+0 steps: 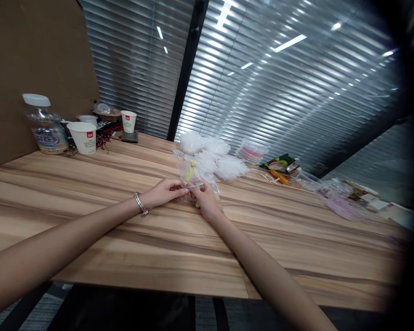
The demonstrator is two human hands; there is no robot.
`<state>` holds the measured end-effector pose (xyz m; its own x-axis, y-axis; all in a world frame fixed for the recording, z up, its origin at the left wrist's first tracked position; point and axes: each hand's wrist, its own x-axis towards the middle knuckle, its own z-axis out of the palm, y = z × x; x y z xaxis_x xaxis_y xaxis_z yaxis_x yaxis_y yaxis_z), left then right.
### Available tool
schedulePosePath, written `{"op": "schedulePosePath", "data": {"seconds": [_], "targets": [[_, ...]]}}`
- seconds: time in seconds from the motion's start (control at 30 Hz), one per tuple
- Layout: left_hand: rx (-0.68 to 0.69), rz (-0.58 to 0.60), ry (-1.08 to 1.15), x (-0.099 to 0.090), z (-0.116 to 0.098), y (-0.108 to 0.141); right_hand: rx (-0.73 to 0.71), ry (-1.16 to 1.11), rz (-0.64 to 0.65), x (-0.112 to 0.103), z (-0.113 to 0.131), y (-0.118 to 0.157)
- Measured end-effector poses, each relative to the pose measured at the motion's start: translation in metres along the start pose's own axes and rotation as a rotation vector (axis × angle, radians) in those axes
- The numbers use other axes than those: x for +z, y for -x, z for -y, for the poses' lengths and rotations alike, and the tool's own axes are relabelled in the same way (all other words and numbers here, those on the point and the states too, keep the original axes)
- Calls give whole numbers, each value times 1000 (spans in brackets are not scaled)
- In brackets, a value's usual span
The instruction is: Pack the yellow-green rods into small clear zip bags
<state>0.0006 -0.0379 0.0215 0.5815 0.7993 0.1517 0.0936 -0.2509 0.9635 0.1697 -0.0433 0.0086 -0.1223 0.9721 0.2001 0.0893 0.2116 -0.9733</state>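
Bag (183, 173) sits at 2 o'clock from left hand (163, 192), 11 from right hand (205, 196), the nearer. Right pinches its edge; left's grip, can't tell. Yellow strip (191, 170) inside leans toward 1.

apparently "plastic" on near paper cup (77, 140), blurred bottle label (51, 139)

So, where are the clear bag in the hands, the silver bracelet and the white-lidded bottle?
Clear bag (182, 170), head view: left part of its plastic.
Silver bracelet (140, 204), head view: middle of its band.
White-lidded bottle (50, 138), head view: its label.
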Motion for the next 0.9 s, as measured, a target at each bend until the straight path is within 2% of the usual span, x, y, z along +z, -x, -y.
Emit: {"op": "schedulePosePath", "data": {"seconds": [0.47, 0.67, 0.77, 0.9], "targets": [[17, 56, -80, -3, -1, 0, -138, 116, 14, -5, -12, -5], [-10, 90, 29, -4, -1, -1, -122, 66, 23, -3, -12, -6], [-50, 29, 114, -4, -3, 0, -121, 62, 43, -3, -13, -6], [-21, -99, 155, -5, -6, 1, -111, 81, 49, -4, -13, -6]]}}
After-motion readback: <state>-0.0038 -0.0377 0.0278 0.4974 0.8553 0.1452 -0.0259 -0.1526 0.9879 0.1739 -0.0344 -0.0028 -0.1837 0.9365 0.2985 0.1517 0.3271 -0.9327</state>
